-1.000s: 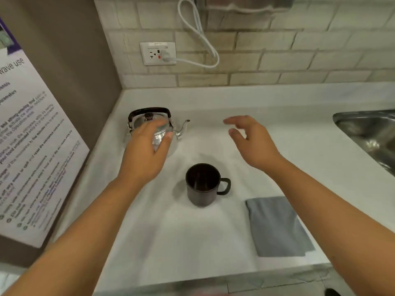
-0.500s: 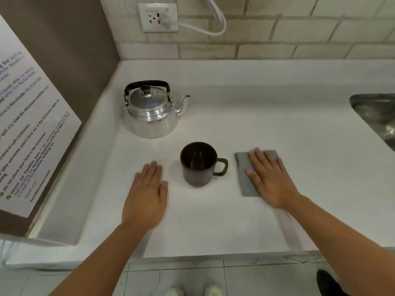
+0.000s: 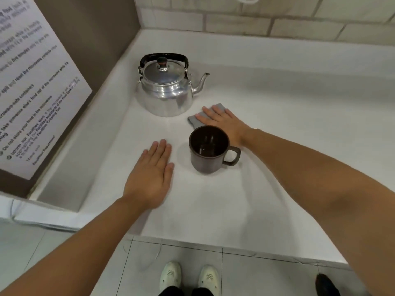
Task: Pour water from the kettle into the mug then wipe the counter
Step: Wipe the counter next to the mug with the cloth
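Note:
A shiny metal kettle [image 3: 166, 90] with a black handle stands at the back left of the white counter [image 3: 277, 116], its spout pointing right. A dark brown mug [image 3: 208, 150] stands in front of it, handle to the right. My left hand [image 3: 149, 176] lies flat and open on the counter, just left of the mug. My right hand [image 3: 222, 122] presses palm down on a grey cloth [image 3: 193, 120] between kettle and mug. The hand covers most of the cloth. The mug's rim hides my right wrist's edge.
A brown side panel with a printed notice [image 3: 36, 90] walls off the left. A brick wall [image 3: 277, 24] runs behind. The counter's front edge [image 3: 213, 240] is close to me, with floor tiles, my white shoes [image 3: 171, 276] and a dark shoe [image 3: 327, 285] below.
My right hand has slid the grey cloth from the mug's right side to behind it, near the kettle. My left hand stays flat beside the mug. The view has tilted down.

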`<control>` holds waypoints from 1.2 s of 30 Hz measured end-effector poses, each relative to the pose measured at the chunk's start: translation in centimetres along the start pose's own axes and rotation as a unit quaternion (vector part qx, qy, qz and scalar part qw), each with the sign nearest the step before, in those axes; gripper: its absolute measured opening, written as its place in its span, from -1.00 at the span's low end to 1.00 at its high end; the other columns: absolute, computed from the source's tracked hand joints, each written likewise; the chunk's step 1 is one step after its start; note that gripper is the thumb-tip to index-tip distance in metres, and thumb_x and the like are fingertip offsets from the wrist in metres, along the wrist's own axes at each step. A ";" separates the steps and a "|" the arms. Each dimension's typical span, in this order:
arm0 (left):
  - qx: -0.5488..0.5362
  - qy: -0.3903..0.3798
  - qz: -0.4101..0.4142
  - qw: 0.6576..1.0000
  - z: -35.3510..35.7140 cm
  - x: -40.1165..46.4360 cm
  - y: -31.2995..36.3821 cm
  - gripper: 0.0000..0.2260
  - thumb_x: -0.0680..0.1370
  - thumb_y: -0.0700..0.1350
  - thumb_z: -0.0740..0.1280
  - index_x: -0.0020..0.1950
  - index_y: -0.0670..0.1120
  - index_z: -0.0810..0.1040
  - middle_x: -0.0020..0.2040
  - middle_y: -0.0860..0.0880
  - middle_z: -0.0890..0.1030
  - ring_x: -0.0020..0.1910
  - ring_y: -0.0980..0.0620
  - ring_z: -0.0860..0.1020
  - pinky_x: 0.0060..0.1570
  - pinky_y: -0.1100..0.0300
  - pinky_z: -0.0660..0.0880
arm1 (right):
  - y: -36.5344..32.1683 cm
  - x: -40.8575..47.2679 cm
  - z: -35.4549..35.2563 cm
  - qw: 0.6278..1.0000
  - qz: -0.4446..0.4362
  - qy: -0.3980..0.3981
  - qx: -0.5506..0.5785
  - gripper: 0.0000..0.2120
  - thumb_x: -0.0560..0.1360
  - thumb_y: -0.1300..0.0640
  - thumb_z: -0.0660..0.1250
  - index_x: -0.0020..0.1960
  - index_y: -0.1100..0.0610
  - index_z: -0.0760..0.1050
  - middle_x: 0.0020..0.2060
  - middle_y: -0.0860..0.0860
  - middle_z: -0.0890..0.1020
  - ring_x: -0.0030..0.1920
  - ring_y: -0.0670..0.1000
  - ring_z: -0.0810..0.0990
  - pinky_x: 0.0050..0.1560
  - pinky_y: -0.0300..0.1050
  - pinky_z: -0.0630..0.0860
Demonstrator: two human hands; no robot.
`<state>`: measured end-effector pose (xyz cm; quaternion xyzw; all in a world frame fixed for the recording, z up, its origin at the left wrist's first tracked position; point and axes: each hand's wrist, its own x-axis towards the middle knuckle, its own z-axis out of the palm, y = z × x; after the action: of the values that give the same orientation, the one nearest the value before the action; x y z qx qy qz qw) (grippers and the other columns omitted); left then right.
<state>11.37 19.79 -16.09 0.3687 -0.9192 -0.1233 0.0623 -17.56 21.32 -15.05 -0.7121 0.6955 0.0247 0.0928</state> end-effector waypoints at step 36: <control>0.030 -0.023 0.020 0.999 0.0 0.0 -0.5 -0.51 0.65 0.03 -0.14 0.55 -0.12 -0.08 0.59 -0.08 -0.08 0.55 -0.01 -0.13 0.50 0.09 -0.21 | -9.4 -22.4 4.4 0.947 0.285 0.071 0.132 -0.42 0.56 -0.26 -0.18 0.52 -0.17 -0.24 0.56 -0.10 -0.19 0.53 -0.02 -0.31 0.52 0.02 -0.29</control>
<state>11.71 19.40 -16.24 0.3493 -0.9308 -0.1027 0.0326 -8.47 44.31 -14.77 -0.4652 0.8714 -0.0923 0.1249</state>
